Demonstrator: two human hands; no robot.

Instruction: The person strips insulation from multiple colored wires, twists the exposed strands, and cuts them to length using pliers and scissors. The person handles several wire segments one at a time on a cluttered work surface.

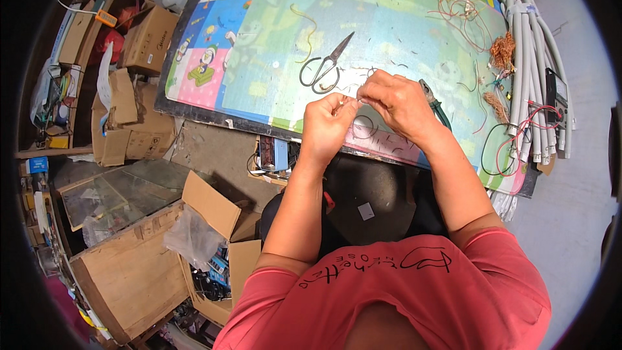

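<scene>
My left hand [327, 123] and my right hand [398, 104] meet over the mat [259, 39], both closed in a pinch on what looks like a thin wire [359, 100]; its end is too small to make out. A dark wire loop [364, 131] shows just below my fingers. Black-handled scissors [324, 69] lie behind my left hand, among small dark scraps and short wire bits. Dark green-handled pliers [440, 111] lie beside my right hand, partly hidden by it. A yellow wire [312, 29] lies curved farther back.
Tangled coloured wires [466, 16], bundled white tubes [521, 78] and a meter [556, 94] with red and black leads line the mat's right side. Cardboard boxes [146, 39] fill shelves on the left; an open box [220, 249] and a wooden board [129, 269] stand below.
</scene>
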